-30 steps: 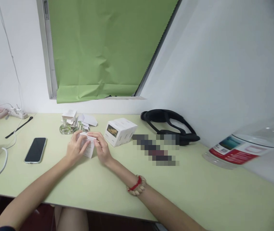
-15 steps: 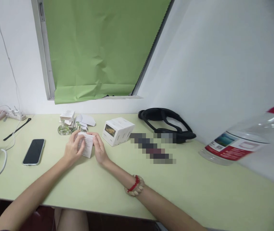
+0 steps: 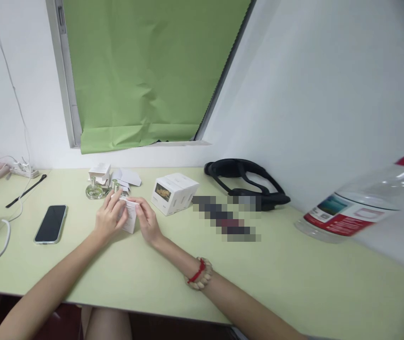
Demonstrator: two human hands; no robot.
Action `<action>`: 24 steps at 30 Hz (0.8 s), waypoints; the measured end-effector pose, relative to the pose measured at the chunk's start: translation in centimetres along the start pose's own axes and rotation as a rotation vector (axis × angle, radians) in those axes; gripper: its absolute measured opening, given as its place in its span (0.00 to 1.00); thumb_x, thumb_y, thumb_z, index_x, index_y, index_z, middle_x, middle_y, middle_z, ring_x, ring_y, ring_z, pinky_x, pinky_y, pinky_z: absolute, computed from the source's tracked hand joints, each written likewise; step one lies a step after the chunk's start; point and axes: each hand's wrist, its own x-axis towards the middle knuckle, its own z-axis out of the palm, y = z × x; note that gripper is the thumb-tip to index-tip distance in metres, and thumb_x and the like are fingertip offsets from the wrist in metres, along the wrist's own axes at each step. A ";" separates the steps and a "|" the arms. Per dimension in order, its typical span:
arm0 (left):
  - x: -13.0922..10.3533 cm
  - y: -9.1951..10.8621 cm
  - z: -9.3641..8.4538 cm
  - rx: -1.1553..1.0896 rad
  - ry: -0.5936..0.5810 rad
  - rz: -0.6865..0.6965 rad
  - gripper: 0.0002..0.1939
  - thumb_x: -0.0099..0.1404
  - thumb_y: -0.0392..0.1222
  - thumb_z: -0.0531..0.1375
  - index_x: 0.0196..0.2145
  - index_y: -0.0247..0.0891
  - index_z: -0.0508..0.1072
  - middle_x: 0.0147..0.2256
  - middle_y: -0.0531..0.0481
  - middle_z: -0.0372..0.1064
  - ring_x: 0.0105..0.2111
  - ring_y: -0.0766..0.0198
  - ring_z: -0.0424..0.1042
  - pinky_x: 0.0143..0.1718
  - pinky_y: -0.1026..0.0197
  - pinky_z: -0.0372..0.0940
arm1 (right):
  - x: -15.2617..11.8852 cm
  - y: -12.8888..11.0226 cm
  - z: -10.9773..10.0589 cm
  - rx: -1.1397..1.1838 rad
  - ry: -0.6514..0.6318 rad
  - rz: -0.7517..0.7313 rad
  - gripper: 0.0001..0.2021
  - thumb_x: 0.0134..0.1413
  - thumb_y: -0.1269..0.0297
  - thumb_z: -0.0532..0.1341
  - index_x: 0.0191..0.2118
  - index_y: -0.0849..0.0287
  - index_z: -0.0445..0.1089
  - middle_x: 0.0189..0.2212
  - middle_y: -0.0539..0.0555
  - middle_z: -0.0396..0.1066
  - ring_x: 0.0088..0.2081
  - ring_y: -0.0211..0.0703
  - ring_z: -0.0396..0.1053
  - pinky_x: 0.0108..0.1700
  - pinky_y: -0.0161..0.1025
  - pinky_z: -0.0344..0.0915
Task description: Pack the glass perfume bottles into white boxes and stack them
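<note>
A small white printed box (image 3: 130, 218) stands upright on the table between my hands. My left hand (image 3: 110, 215) grips its left side, with fingers bent over the upper edge. On the other side, my right hand (image 3: 147, 221) pinches the top right edge with thumb and fingertips. Just beyond them sits a glass perfume bottle (image 3: 94, 190). A second perfume bottle (image 3: 116, 185) is partly hidden behind my left fingers. Opened white cartons (image 3: 99, 171) and a loose white card piece (image 3: 128, 176) lie behind the bottles. White boxes with a picture panel (image 3: 175, 192) stand together to the right.
A phone (image 3: 50, 224) lies at the left, near a black strap (image 3: 26, 191) and a white cable (image 3: 1, 246). A black headset (image 3: 246, 182) rests by the wall. At the right stands a large plastic bottle (image 3: 350, 212). A power strip (image 3: 24, 171) sits at the back left.
My left fingers have lifted and shifted over the box's top. My right fingertips have drawn in to pinch its top edge. The box stays in nearly the same place.
</note>
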 end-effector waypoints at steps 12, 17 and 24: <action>-0.1 0.2 0.1 -0.096 -0.034 -0.089 0.12 0.70 0.42 0.49 0.45 0.39 0.69 0.50 0.40 0.64 0.52 0.57 0.67 0.39 0.61 0.70 | 0.0 0.0 0.2 -0.035 0.020 0.027 0.17 0.66 0.51 0.50 0.46 0.57 0.68 0.43 0.57 0.73 0.45 0.44 0.72 0.40 0.38 0.71; -0.7 0.6 0.4 -0.099 -0.122 -0.258 0.16 0.72 0.46 0.48 0.49 0.39 0.69 0.60 0.36 0.52 0.47 0.58 0.70 0.30 0.64 0.68 | 0.3 -0.4 -0.1 -0.047 0.134 0.005 0.16 0.66 0.53 0.51 0.45 0.57 0.70 0.46 0.58 0.72 0.49 0.46 0.70 0.40 0.39 0.71; -0.7 0.2 0.3 -0.168 -0.171 -0.278 0.17 0.72 0.45 0.48 0.53 0.41 0.69 0.61 0.38 0.53 0.49 0.59 0.69 0.36 0.62 0.70 | 0.4 -0.5 -0.2 -0.040 0.161 0.037 0.16 0.64 0.52 0.53 0.44 0.57 0.72 0.44 0.59 0.73 0.48 0.47 0.71 0.39 0.40 0.71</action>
